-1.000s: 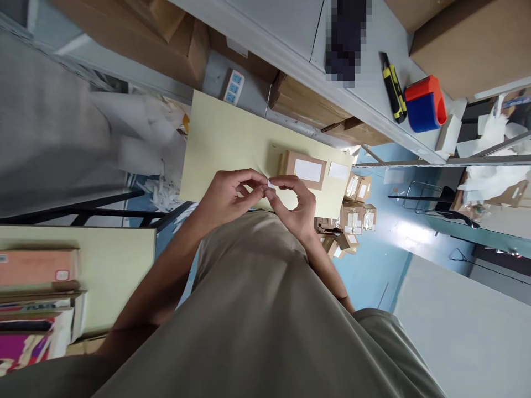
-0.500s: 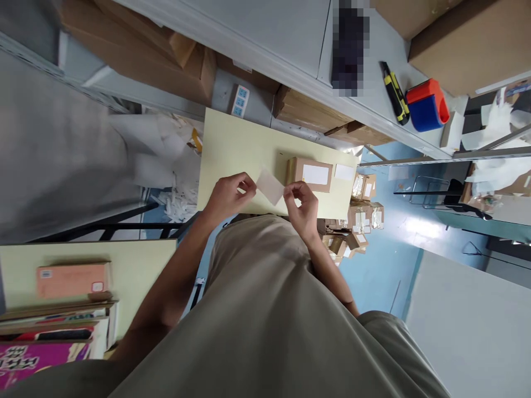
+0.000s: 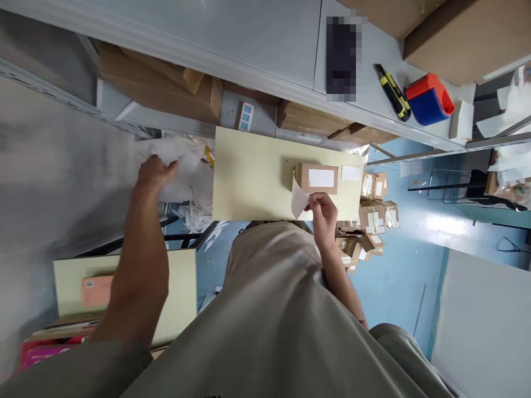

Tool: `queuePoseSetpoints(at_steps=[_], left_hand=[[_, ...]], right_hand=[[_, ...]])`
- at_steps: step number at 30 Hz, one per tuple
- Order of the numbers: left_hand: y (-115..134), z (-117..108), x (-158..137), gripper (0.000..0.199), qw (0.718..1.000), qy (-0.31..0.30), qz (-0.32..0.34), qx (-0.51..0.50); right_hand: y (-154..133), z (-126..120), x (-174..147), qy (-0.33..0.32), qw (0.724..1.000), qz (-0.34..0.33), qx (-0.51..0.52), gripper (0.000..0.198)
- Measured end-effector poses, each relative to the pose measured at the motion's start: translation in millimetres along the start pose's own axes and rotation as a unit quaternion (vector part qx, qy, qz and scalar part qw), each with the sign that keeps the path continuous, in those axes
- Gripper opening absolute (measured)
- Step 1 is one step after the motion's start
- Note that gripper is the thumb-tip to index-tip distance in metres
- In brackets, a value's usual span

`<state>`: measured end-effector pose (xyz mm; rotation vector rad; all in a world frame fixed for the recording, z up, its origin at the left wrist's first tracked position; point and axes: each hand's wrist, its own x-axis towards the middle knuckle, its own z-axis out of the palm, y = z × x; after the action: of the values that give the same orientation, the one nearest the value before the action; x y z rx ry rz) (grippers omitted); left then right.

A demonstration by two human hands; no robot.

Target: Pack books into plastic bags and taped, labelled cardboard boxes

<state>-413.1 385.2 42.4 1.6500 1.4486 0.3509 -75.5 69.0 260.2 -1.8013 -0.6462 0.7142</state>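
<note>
The left hand has swung away, fingers loosely spread over the heap of white paper scraps, leaving the right hand pinching the curled white label beside the small brown cardboard box on the pale yellow desk.

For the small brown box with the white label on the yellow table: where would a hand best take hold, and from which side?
Probably across the box's two long sides, coming from above. It lies flat, label up, top clear. The right hand holds a curled sticker at its near left corner, so grip toward the right end.
</note>
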Motion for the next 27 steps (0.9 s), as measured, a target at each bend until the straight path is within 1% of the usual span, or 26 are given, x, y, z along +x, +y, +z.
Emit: queuePoseSetpoints(at_steps=[1,2,3,4,5,7,9,10,11,12,14,15,16,18,20,24,26,27], left_hand=[[-5,-4,12,0.091,0.996,0.021,-0.083,0.029],[-5,-6,22,0.092,0.986,0.042,-0.15,0.051],[-2,-6,29,0.092,0.977,0.059,-0.196,0.061],[6,-3,32,0.089,0.975,0.065,-0.206,0.059],[18,4,30,0.084,0.979,0.07,-0.188,0.046],[55,25,13,0.068,0.992,0.065,-0.106,-0.001],[104,54,-23,0.055,0.997,0.015,-0.013,-0.078],[130,70,-46,0.053,0.99,-0.034,0.053,-0.124],[157,86,-71,0.053,0.977,-0.076,0.109,-0.167],[182,100,-96,0.05,0.962,-0.104,0.152,-0.2],[227,126,-143,0.039,0.942,-0.168,0.191,-0.221],[245,137,-163,0.036,0.936,-0.181,0.202,-0.224],[260,148,-179,0.034,0.934,-0.179,0.211,-0.227],[279,168,-200,0.034,0.938,-0.159,0.215,-0.22],[288,187,-210,0.035,0.944,-0.137,0.207,-0.217],[296,220,-215,0.031,0.948,-0.1,0.187,-0.237],[300,231,-216,0.033,0.95,-0.096,0.155,-0.254],[302,235,-216,0.036,0.952,-0.095,0.128,-0.262]], right_hand=[[1,-2,-1,-0.001,1.0,0.001,0.002,0.035],[2,-4,-2,-0.002,1.0,0.002,0.002,0.036],[3,-6,-3,-0.001,1.0,0.003,0.001,0.037],[5,-8,-3,0.003,1.0,0.003,0.0,0.038],[7,-11,-3,0.009,1.0,0.003,0.002,0.038],[14,-16,-2,0.023,1.0,0.005,0.01,0.039],[22,-22,2,0.029,0.999,0.011,0.022,0.039],[27,-24,4,0.027,0.999,0.015,0.029,0.039],[31,-27,7,0.023,0.999,0.02,0.036,0.039],[34,-29,9,0.018,0.999,0.024,0.045,0.039],[40,-35,15,0.007,0.997,0.032,0.066,0.038],[42,-37,17,0.002,0.996,0.037,0.077,0.038],[44,-41,20,-0.004,0.995,0.043,0.088,0.038],[47,-48,24,-0.015,0.993,0.054,0.106,0.038],[50,-55,29,-0.028,0.991,0.064,0.115,0.039],[56,-74,41,-0.064,0.989,0.066,0.114,0.045],[58,-84,47,-0.088,0.986,0.068,0.122,0.047],[60,-90,51,-0.102,0.984,0.07,0.126,0.048]])
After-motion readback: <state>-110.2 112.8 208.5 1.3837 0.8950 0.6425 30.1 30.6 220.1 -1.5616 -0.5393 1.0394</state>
